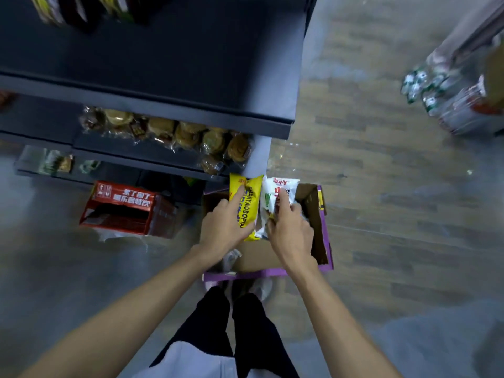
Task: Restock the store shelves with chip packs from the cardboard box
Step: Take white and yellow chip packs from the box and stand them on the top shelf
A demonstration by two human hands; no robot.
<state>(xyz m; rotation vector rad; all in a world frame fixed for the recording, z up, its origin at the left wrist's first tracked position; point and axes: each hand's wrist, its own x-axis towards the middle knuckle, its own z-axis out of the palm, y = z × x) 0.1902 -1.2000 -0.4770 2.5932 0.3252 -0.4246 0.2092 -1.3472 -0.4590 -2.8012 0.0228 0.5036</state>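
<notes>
An open cardboard box (pixel 321 230) with purple edges sits on the floor in front of my feet. Above it, my left hand (pixel 223 227) grips a yellow chip pack (pixel 249 203) with blue lettering. My right hand (pixel 290 230) holds a white chip pack (pixel 275 195) with red and green print, right beside the yellow one. Both packs are lifted over the box's far half. The dark shelf unit (pixel 152 110) rises to the upper left, its wide upper shelf mostly bare.
A lower shelf holds several clear-wrapped pastries (pixel 174 135). A red open carton (pixel 128 208) lies on the floor to the left of the box. Wrapped bottle packs (pixel 447 99) stand at the right on the wood-look floor. My dark-trousered legs (pixel 240 323) are below the box.
</notes>
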